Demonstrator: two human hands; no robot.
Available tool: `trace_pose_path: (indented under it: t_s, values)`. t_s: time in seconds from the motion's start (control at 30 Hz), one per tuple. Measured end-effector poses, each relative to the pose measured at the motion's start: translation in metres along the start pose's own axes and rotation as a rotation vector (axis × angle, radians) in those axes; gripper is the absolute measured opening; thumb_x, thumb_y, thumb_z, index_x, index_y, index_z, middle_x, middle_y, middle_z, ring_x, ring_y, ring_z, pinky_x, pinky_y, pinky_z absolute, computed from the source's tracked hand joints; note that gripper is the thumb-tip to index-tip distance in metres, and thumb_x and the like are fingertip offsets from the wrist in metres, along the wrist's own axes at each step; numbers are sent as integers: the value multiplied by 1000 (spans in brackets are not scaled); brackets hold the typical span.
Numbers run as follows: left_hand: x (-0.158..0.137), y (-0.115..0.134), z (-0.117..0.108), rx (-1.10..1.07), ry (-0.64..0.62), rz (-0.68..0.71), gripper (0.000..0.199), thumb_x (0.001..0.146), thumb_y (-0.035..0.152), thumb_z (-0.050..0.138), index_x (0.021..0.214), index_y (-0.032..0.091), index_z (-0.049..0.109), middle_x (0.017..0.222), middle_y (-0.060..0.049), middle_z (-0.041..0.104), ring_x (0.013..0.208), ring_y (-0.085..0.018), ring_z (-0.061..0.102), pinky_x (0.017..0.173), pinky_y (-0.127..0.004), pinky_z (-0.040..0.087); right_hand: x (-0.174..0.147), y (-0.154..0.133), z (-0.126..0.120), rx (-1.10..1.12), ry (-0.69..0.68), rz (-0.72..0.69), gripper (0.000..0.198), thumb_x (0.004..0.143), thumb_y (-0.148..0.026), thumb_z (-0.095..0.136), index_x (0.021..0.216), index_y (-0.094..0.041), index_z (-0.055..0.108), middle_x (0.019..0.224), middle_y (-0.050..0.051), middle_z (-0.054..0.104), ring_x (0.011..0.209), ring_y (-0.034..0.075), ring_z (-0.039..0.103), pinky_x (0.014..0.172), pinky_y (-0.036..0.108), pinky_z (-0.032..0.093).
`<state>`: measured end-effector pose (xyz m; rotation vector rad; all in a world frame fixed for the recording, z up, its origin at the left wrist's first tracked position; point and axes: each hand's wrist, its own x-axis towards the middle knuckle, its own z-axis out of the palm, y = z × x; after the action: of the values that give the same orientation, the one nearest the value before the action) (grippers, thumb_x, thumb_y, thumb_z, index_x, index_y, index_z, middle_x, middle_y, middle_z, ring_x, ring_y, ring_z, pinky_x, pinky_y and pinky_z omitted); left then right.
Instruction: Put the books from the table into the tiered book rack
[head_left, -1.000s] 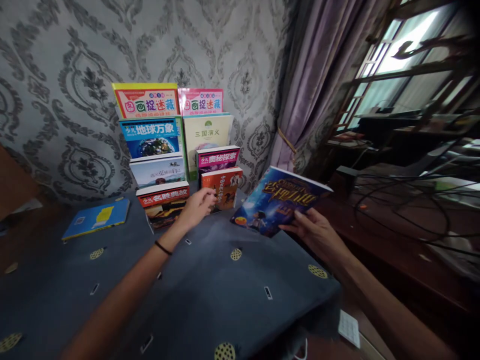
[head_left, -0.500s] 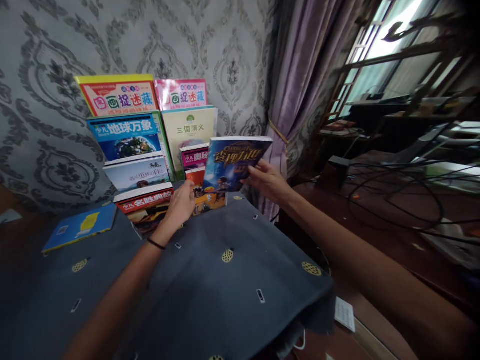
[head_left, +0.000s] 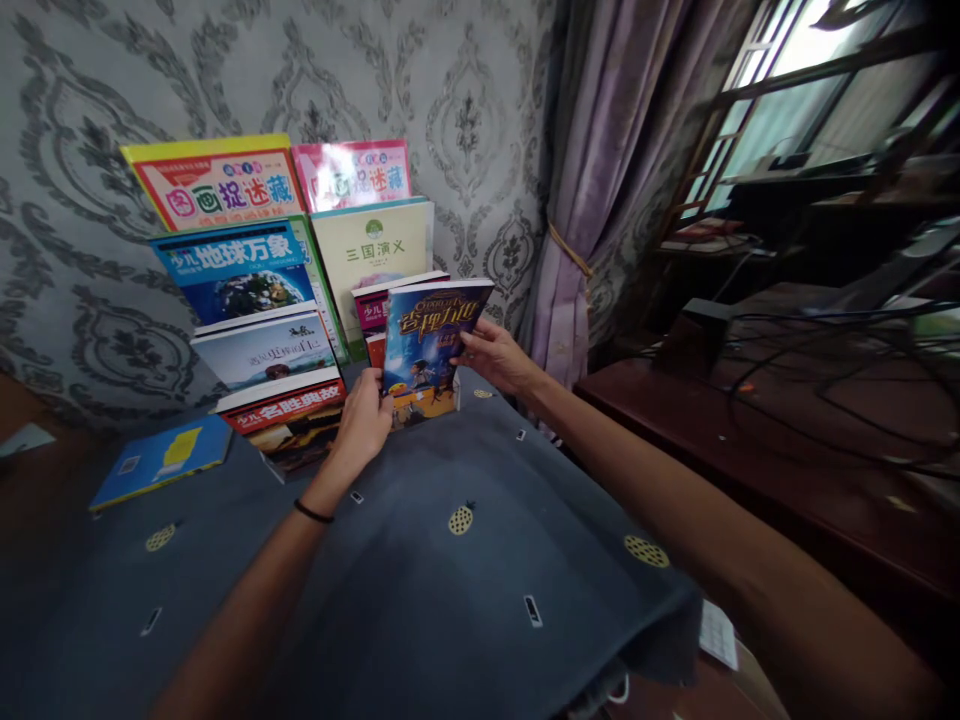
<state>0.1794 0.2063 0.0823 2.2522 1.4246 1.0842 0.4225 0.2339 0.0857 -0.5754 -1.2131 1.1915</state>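
Observation:
A blue paperback book with gold Chinese lettering stands tilted in front of the right-hand column of books. My right hand grips its right edge, thumb on the cover. At its lower left edge my left hand is closed, thumb toward the front; its other fingertips are partly hidden. Behind the blue book show an orange-covered book, a magenta book and a cream book. Left of my hands, a red-topped book fronts another column, before a pale landscape-covered book.
A blue-and-yellow book lies flat at left on the dark pineapple-print cloth. Pink picture books lean on the patterned wall. At right are a tied purple curtain and a dark red surface with tangled black cables.
The blue book has shifted left and slightly down in my right hand, now before the orange book. My left hand's thumb has come to its left edge. The view has shifted slightly.

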Motion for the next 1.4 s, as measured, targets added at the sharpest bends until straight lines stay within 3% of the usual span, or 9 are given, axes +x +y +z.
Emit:
trace_pose_path:
  t_s: [0.2, 0.37, 0.57, 0.87, 1.0, 1.1, 1.27, 1.4]
  values:
    - [-4, 2, 6, 125, -30, -9, 18, 88, 11, 53, 104, 16, 52, 103, -12, 68, 99, -26, 66, 90, -40, 51, 1, 14, -4, -51, -84, 37, 39, 68, -37, 87, 102, -25, 71, 100, 0, 73, 85, 13, 65, 72, 24, 59]
    - [-7, 8, 5, 292, -14, -12, 12, 95, 17, 48, 105, 15, 53, 104, -14, 69, 96, -26, 69, 81, -34, 51, -2, 21, -9, -58, -63, 43, 39, 70, -38, 85, 103, -25, 69, 104, 1, 72, 88, 14, 66, 72, 25, 60]
    - [-6, 15, 2, 413, -89, -60, 15, 99, 18, 44, 106, 13, 56, 101, -15, 72, 95, -27, 70, 77, -31, 50, -3, 25, -12, -143, -55, 49, 39, 73, -41, 80, 105, -24, 67, 107, 3, 72, 90, 16, 66, 73, 28, 60]
    - [-7, 24, -3, 395, -89, -178, 25, 98, 20, 47, 120, 8, 47, 99, -18, 73, 96, -29, 72, 76, -33, 52, -6, 30, 0, -712, -2, -81, 32, 89, -37, 57, 114, -18, 62, 109, 10, 68, 97, 22, 64, 73, 33, 57]
    - [-5, 26, -5, 407, -70, -191, 24, 98, 19, 46, 120, 9, 45, 101, -20, 73, 96, -29, 72, 77, -33, 52, -11, 34, 2, -1112, 95, -167, 24, 91, -33, 52, 105, -16, 63, 100, 10, 67, 93, 23, 61, 80, 36, 51]
    - [-3, 29, -6, 435, -72, -199, 25, 99, 19, 45, 122, 8, 44, 100, -20, 73, 95, -29, 72, 77, -33, 53, -14, 36, 2, -1327, 95, -137, 19, 92, -32, 51, 94, -17, 63, 92, 9, 66, 85, 22, 59, 77, 34, 48]
    - [0, 33, -3, 485, -67, -190, 25, 100, 19, 41, 122, 7, 45, 102, -22, 73, 97, -30, 73, 78, -35, 54, -16, 32, 2, -1430, 79, -8, 19, 94, -29, 50, 92, -15, 63, 83, 7, 68, 73, 19, 58, 69, 29, 41]
    - [0, 31, -1, 516, -87, -197, 23, 100, 18, 39, 120, 7, 46, 101, -22, 73, 97, -32, 73, 78, -36, 54, -17, 26, 8, -1442, 96, 34, 18, 93, -28, 53, 94, -14, 64, 85, 9, 71, 75, 19, 62, 68, 28, 41]
